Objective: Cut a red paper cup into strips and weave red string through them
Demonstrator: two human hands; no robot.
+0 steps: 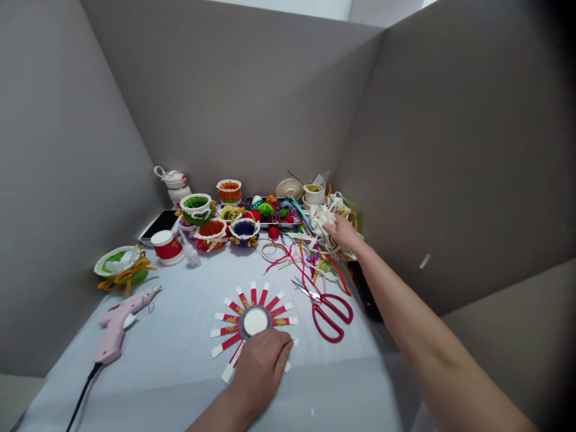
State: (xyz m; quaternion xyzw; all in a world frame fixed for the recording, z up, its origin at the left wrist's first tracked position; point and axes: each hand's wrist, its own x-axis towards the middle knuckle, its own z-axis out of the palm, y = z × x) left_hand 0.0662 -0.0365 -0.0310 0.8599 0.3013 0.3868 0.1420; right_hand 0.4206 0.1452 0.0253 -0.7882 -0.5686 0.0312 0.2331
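Observation:
A paper cup cut into strips (255, 322) lies splayed flat like a sun, its strips red with gold print and white tips around a round white base. My left hand (265, 360) is closed over its near right side, hiding several strips. My right hand (345, 233) reaches to the back right, its fingers closed around a bundle of white yarn (323, 217); the fingertips are partly hidden. Red-handled scissors (330, 312) lie to the right of the cut cup, blades slightly apart.
A pink glue gun (117, 324) with a black cord lies at left. Behind are an uncut red cup (167, 247), a small glue bottle (192, 257), woven yarn baskets (211, 233) and a tray of yarn balls (292, 224). Loose strands (310, 258) spread by a black phone-like object (365, 291).

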